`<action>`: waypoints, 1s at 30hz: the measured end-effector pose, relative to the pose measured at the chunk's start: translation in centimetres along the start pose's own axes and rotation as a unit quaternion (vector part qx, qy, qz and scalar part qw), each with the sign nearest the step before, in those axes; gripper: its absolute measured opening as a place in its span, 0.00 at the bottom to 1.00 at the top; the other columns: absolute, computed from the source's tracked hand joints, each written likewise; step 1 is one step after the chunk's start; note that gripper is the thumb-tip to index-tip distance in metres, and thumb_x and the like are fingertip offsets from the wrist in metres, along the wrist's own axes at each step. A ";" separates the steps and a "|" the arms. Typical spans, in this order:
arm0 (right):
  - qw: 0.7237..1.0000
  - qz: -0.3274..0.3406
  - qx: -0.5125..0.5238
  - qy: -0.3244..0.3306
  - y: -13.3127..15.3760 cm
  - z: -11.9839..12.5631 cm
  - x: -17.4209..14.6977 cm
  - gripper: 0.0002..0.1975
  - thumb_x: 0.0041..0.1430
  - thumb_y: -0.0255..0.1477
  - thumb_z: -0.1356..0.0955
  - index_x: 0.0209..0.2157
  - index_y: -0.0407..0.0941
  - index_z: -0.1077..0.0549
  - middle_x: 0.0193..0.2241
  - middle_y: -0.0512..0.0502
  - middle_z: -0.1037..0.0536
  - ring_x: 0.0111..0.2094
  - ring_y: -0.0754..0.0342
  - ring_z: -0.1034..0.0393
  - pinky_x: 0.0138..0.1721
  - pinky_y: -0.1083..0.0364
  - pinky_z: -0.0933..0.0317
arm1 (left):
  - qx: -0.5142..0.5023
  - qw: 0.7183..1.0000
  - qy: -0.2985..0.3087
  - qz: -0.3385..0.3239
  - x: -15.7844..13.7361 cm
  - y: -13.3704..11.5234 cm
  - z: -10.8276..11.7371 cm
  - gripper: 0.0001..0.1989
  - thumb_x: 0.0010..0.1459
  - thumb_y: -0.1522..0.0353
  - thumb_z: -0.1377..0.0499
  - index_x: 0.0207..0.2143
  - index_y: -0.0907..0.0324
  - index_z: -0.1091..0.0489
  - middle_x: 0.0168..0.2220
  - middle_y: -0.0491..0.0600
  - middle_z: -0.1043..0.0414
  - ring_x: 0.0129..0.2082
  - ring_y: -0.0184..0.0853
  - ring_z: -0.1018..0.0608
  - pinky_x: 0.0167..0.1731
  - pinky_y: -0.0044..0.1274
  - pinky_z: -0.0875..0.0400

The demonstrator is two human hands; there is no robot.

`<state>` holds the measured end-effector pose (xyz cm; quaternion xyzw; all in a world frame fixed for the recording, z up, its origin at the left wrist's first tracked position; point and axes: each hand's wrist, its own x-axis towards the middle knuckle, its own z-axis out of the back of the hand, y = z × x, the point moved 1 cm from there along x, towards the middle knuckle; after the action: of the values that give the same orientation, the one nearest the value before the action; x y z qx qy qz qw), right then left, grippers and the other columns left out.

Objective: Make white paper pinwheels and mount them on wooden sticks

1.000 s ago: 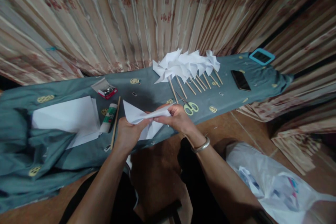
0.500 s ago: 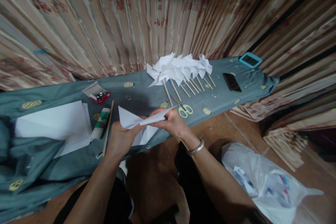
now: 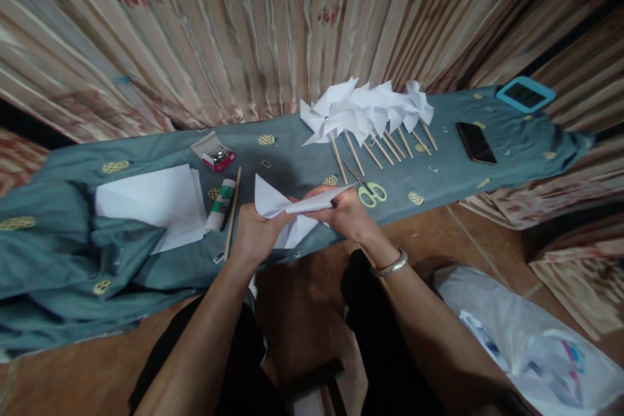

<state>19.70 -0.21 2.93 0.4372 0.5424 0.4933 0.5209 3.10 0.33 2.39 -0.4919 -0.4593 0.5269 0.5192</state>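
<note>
A white paper pinwheel (image 3: 270,198), its corners partly folded in, is held above the front edge of the cloth-covered table. My left hand (image 3: 258,231) pinches it from the left near the middle. From the right, my right hand (image 3: 348,211) grips a folded flap; a bracelet circles that wrist. The fingertips are partly hidden behind the paper. Just beyond my right hand lie green-handled scissors (image 3: 372,194). A loose wooden stick (image 3: 233,211) and a green-and-white glue stick (image 3: 221,205) lie left of my left hand.
Several finished pinwheels (image 3: 363,110) on sticks lie in a row at the back. A box of metal pins (image 3: 218,157) and a stack of white paper (image 3: 153,201) are at left. A phone (image 3: 476,143) and a blue-framed device (image 3: 526,95) lie right. A plastic bag (image 3: 526,331) stands on the floor.
The camera view has shifted, so the table and its objects appear farther right and slightly higher. Both hands keep hold of the paper pinwheel in nearly the same pose.
</note>
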 end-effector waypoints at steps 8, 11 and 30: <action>1.000 -0.006 0.008 0.007 0.1 -0.1 0.0 0.11 0.36 0.30 0.24 0.25 0.43 0.24 0.21 0.54 0.27 0.23 0.59 0.36 0.26 0.58 0.41 | -0.018 1.000 0.003 0.022 0.0 0.5 0.2 0.11 0.36 0.64 0.30 0.25 0.58 0.21 0.27 0.49 0.19 0.29 0.41 0.19 0.29 0.26 0.25; 1.000 -0.004 0.011 0.000 0.1 -0.2 0.0 0.11 0.34 0.29 0.23 0.24 0.44 0.24 0.21 0.54 0.26 0.23 0.59 0.36 0.26 0.58 0.41 | -0.008 1.000 0.003 0.025 -0.1 0.2 0.3 0.10 0.35 0.63 0.30 0.24 0.56 0.22 0.27 0.49 0.19 0.29 0.42 0.19 0.30 0.28 0.25; 1.000 0.004 0.022 -0.004 -0.1 -0.5 0.0 0.12 0.32 0.30 0.23 0.22 0.43 0.24 0.21 0.54 0.26 0.24 0.60 0.37 0.28 0.59 0.41 | 0.005 0.999 0.002 0.045 -0.2 -0.5 0.1 0.10 0.32 0.62 0.30 0.20 0.56 0.23 0.26 0.48 0.19 0.30 0.41 0.20 0.29 0.26 0.26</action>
<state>19.25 -0.27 2.82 0.4529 0.5495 0.4812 0.5112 3.01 0.18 2.91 -0.5104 -0.4327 0.5515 0.4981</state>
